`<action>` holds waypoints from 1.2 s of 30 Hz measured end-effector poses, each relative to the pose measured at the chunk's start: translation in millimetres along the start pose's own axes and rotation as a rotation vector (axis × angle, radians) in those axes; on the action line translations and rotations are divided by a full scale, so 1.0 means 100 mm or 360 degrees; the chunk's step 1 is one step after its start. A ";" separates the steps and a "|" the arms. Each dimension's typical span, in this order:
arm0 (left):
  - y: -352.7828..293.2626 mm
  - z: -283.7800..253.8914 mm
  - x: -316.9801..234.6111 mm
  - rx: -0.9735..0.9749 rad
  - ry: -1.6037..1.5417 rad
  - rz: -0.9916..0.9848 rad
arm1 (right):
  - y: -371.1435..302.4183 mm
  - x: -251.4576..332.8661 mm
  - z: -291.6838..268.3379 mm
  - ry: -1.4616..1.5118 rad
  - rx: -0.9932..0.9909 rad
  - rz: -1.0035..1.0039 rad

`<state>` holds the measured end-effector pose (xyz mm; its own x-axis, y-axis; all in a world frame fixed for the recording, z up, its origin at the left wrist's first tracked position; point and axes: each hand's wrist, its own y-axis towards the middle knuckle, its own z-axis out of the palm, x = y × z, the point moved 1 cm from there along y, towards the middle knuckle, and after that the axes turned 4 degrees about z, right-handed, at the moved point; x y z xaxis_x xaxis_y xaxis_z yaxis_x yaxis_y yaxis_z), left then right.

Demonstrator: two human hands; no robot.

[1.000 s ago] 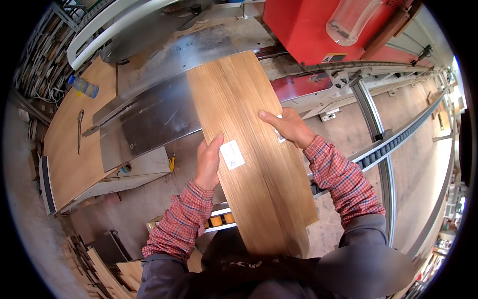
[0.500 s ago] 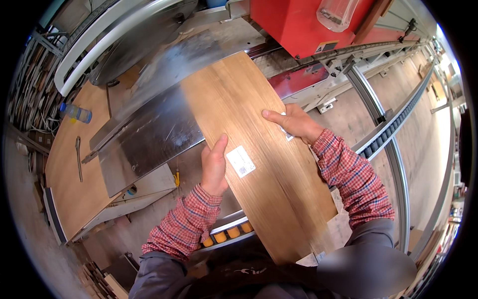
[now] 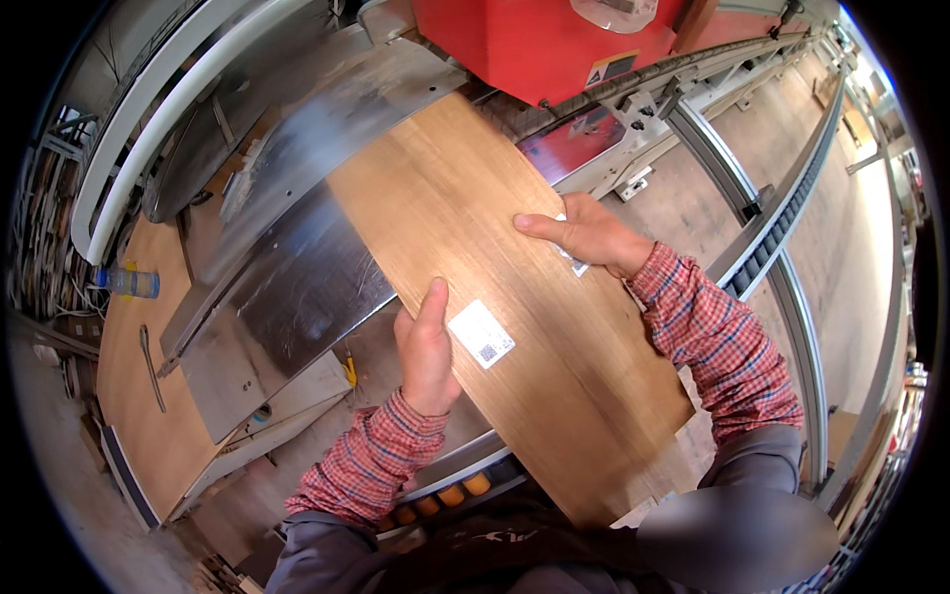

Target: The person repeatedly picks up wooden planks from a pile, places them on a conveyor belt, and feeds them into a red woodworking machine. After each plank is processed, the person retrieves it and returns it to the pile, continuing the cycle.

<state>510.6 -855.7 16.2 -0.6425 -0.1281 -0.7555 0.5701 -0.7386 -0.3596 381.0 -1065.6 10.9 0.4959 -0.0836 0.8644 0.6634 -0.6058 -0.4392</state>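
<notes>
Gripping a wooden board (image 3: 554, 366) by its two long edges, the left hand (image 3: 426, 356) and right hand (image 3: 591, 238) hold it slantwise across the centre of the frame, each thumb on the upper face, the other fingers mostly hidden. Compared with a second ago, the board leans further: its far end has shifted left, its near end right. The grip looks the same. The surroundings have shifted too, with the bottle (image 3: 134, 282) lower at the left and the red housing (image 3: 554, 49) further left along the top.

Counted: two hands; one label (image 3: 481, 334) fully visible beside the left thumb and a second, partly covered by the right hand; one bottle and one long metal tool (image 3: 151, 366) at the left; one red housing; at least four orange rollers (image 3: 477, 484) at lower centre. Whether another board lies beneath, I cannot tell.
</notes>
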 end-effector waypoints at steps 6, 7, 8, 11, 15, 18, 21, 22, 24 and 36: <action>0.16 0.35 0.19 0.0052 -0.0024 -0.0005 | 0.00 0.04 -0.46 -0.0016 0.0050 0.0097; 0.17 0.45 0.21 0.0054 -0.0023 -0.0014 | 0.02 0.03 -0.54 -0.0029 0.0033 0.0113; 0.19 0.53 0.23 0.0054 -0.0023 -0.0024 | 0.03 0.01 -0.62 -0.0043 0.0019 0.0130; 0.28 0.75 0.34 0.0108 -0.0035 -0.0030 | 0.10 -0.11 -0.84 0.0031 0.0035 0.0053; 0.45 1.02 0.54 0.0090 -0.0036 -0.0004 | 0.20 -0.18 -1.25 -0.0004 0.0080 0.0059; 0.58 1.23 0.69 0.0097 -0.0032 -0.0004 | 0.27 -0.23 -1.49 -0.0113 -0.0011 0.0163; 0.71 1.48 0.87 0.0079 -0.0006 0.0048 | 0.31 -0.30 -1.82 0.0062 0.0013 0.0017; 0.75 1.59 0.92 0.0071 0.0000 0.0049 | 0.33 -0.28 -1.94 0.0056 0.0085 0.0019; 0.83 1.80 1.02 0.0087 0.0019 0.0049 | 0.35 -0.23 -2.20 0.0048 0.0216 0.0037; 1.32 3.08 1.64 0.0117 -0.0016 0.0142 | 0.65 -0.58 -3.62 -0.0184 -0.0171 0.0100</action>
<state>322.6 -1178.7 13.3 -0.5962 -0.2023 -0.7770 0.5865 -0.7706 -0.2494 192.3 -1386.2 20.9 0.5996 -0.0361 0.7995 0.5685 -0.6839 -0.4572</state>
